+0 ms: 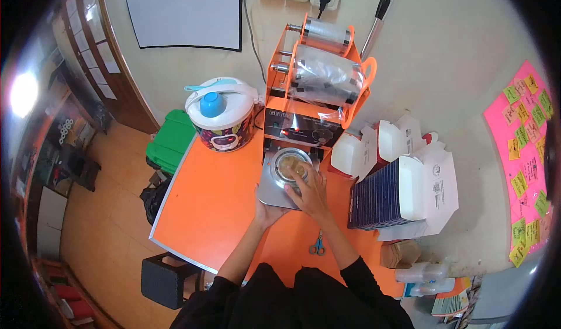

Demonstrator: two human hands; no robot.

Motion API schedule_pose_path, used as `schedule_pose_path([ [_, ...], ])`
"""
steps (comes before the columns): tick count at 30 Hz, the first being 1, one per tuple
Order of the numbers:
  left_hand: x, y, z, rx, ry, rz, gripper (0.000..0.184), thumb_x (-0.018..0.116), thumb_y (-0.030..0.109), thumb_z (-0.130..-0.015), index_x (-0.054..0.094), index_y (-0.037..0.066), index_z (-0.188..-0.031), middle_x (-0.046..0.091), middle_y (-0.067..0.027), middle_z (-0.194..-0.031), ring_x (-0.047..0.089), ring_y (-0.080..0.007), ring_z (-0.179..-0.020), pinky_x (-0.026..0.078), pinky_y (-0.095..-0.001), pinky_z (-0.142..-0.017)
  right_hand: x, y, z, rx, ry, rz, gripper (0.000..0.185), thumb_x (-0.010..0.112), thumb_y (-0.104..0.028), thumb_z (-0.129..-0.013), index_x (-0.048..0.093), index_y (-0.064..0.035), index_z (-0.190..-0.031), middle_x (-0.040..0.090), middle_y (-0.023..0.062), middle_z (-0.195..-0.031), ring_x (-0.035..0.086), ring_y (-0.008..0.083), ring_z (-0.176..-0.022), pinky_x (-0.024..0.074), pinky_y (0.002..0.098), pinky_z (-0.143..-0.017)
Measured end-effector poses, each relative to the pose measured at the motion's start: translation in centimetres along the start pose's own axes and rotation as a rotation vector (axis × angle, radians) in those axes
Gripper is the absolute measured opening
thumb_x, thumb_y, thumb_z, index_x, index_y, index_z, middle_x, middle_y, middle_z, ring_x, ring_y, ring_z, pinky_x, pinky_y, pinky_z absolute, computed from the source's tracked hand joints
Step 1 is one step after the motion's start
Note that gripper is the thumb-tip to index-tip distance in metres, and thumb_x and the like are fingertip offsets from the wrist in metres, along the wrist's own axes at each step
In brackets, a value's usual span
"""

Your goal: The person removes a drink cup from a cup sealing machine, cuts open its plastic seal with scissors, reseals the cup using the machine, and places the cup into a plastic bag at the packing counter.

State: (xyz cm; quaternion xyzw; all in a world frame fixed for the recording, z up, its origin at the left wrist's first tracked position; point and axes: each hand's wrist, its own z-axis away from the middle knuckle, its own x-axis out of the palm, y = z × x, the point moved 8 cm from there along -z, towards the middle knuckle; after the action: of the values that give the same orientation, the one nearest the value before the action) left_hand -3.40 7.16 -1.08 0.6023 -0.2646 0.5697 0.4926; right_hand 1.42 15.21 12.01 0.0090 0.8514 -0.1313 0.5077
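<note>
An orange sealing machine with rolls of clear film stands against the wall. From its lower front juts a metal tray with a round ring holding a cup of something brownish. My left hand is at the tray's front left edge, its fingers partly hidden beneath the metal. My right hand rests over the ring's right side, fingers apart and touching the cup's top. Small scissors lie on the orange table below my hands.
A rice cooker with a blue bowl on its lid stands left of the machine, beside a green box. Stacked folded cartons and open white boxes are at the right. A black stool is below left.
</note>
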Motion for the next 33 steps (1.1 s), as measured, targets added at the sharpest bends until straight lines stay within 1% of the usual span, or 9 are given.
schedule_pose_path([
  [2, 1.5, -0.8, -0.6, -0.021, -0.153, 0.126, 0.079, 0.029, 0.072, -0.088, 0.028, 0.020, -0.147, 0.034, -0.0080, -0.149, 0.038, -0.0336, -0.134, 0.032, -0.0588, -0.107, -0.7, -0.2, 0.8, 0.092, -0.045, -0.016, 0.056, 0.061, -0.044, -0.086, 0.051, -0.0201, -0.136, 0.040, 0.0126, -0.138, 0.037, 0.0297, -0.130, 0.0264, 0.0507, -0.101],
  [9, 0.5, 0.6, -2.2, 0.006, -0.092, 0.161, 0.062, 0.032, 0.054, -0.096, 0.033, 0.015, -0.145, 0.038, -0.0108, -0.147, 0.040, -0.0313, -0.132, 0.034, -0.0533, -0.109, 0.8, 0.6, 1.0, 0.165, 0.015, -0.066, 0.055, 0.061, -0.041, -0.087, 0.051, -0.0215, -0.137, 0.041, 0.0144, -0.136, 0.037, 0.0310, -0.127, 0.0236, 0.0480, -0.102],
  [12, 0.7, 1.9, -3.4, 0.144, -0.124, 0.023, 0.058, 0.033, 0.047, -0.098, 0.032, 0.014, -0.145, 0.037, -0.0115, -0.147, 0.039, -0.0312, -0.133, 0.034, -0.0508, -0.110, 0.0, 1.8, 0.3, 0.278, 0.100, -0.129, 0.062, 0.061, -0.042, -0.085, 0.045, -0.0174, -0.140, 0.039, 0.0129, -0.138, 0.039, 0.0308, -0.127, 0.0261, 0.0504, -0.101],
  [15, -0.5, 2.1, -4.6, 0.177, -0.078, -0.009, 0.055, 0.033, 0.044, -0.100, 0.030, 0.013, -0.146, 0.038, -0.0123, -0.147, 0.041, -0.0303, -0.133, 0.035, -0.0478, -0.110, 1.0, 2.4, 0.1, 0.198, 0.080, 0.018, 0.070, 0.064, -0.043, -0.083, 0.040, -0.0137, -0.143, 0.039, 0.0145, -0.138, 0.039, 0.0312, -0.127, 0.0260, 0.0509, -0.101],
  [20, 0.0, 2.8, -4.6, 0.274, -0.042, -0.161, 0.053, 0.031, 0.038, -0.102, 0.029, 0.011, -0.147, 0.037, -0.0127, -0.148, 0.040, -0.0285, -0.133, 0.034, -0.0472, -0.111, 0.3, 1.7, -1.6, 0.274, 0.069, -0.138, 0.096, 0.076, -0.049, -0.070, 0.031, -0.0121, -0.146, 0.042, 0.0173, -0.136, 0.038, 0.0314, -0.128, 0.0256, 0.0509, -0.101],
  [23, -0.6, 2.9, -4.6, 0.248, -0.118, 0.018, 0.050, 0.031, 0.034, -0.103, 0.029, 0.010, -0.147, 0.037, -0.0123, -0.148, 0.041, -0.0285, -0.133, 0.034, -0.0464, -0.111, 0.7, 2.1, -1.8, 0.431, 0.049, -0.285, 0.107, 0.084, -0.043, -0.061, 0.029, -0.0114, -0.147, 0.043, 0.0176, -0.135, 0.042, 0.0319, -0.126, 0.0260, 0.0486, -0.100],
  [27, -1.2, 3.7, -4.3, 0.232, -0.082, 0.042, 0.052, 0.030, 0.037, -0.103, 0.029, 0.010, -0.147, 0.037, -0.0127, -0.148, 0.041, -0.0286, -0.132, 0.034, -0.0465, -0.111, -0.7, 1.8, -2.4, 0.410, 0.315, -0.380, 0.103, 0.088, -0.029, -0.059, 0.032, -0.0081, -0.144, 0.047, 0.0165, -0.131, 0.048, 0.0310, -0.120, 0.0335, 0.0446, -0.099],
  [29, -0.6, 3.9, -3.4, 0.161, -0.037, 0.121, 0.060, 0.034, 0.050, -0.099, 0.039, 0.008, -0.141, 0.046, -0.0116, -0.141, 0.047, -0.0275, -0.126, 0.039, -0.0455, -0.106, -1.7, 1.8, -2.4, 0.400, 0.465, -0.561, 0.102, 0.088, -0.016, -0.058, 0.030, -0.0049, -0.141, 0.052, 0.0172, -0.125, 0.055, 0.0282, -0.111, 0.0429, 0.0384, -0.093],
  [33, -0.7, 4.9, -1.5, 0.007, 0.039, 0.065, 0.068, 0.031, 0.059, -0.096, 0.036, 0.007, -0.141, 0.050, -0.0127, -0.136, 0.049, -0.0282, -0.123, 0.038, -0.0454, -0.105, -2.7, 1.3, -2.5, 0.446, 0.531, -0.892, 0.102, 0.087, -0.009, -0.058, 0.025, -0.0032, -0.139, 0.055, 0.0188, -0.118, 0.059, 0.0265, -0.104, 0.0477, 0.0360, -0.090],
])
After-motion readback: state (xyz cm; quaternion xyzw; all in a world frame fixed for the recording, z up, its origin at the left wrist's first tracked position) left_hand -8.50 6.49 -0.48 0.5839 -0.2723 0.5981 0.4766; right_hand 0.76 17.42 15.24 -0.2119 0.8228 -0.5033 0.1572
